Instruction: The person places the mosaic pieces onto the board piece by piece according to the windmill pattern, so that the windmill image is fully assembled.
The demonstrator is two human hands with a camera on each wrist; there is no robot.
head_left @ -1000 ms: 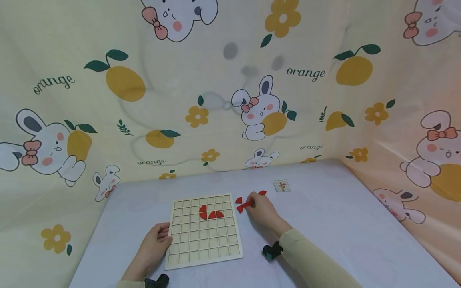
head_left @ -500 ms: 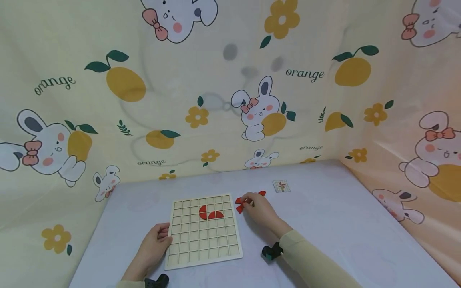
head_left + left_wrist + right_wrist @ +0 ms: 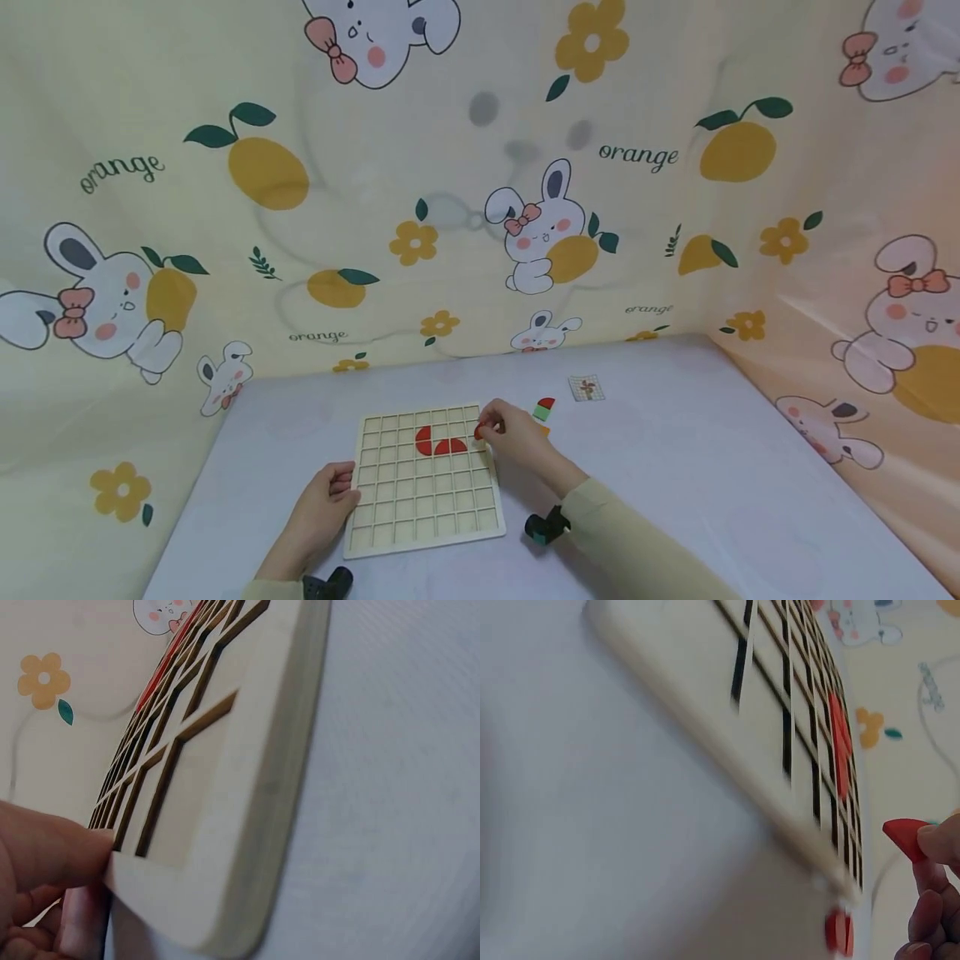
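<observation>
A square wooden grid board (image 3: 420,483) lies on the table, with red quarter-round pieces (image 3: 450,447) set in cells of its upper half. My left hand (image 3: 322,508) grips the board's left edge; in the left wrist view its thumb (image 3: 67,851) rests on the rim with the fingers curled below. Over the board's upper right edge, my right hand (image 3: 517,437) pinches a red quarter-round piece (image 3: 478,431) between thumb and fingertips. The right wrist view shows that piece (image 3: 905,837) with its pointed corner sticking out from the fingers.
Right of the board, partly behind my right hand, lie a red piece (image 3: 547,403), a green piece (image 3: 542,413) and an orange piece (image 3: 546,431). A small gridded card (image 3: 587,387) with a red figure lies farther back. Patterned cloth (image 3: 450,208) walls the table's back and sides.
My right hand has moved left from the loose red pieces to over the board's edge, carrying one red piece. Green and orange pieces have come into sight. The left hand stays on the board.
</observation>
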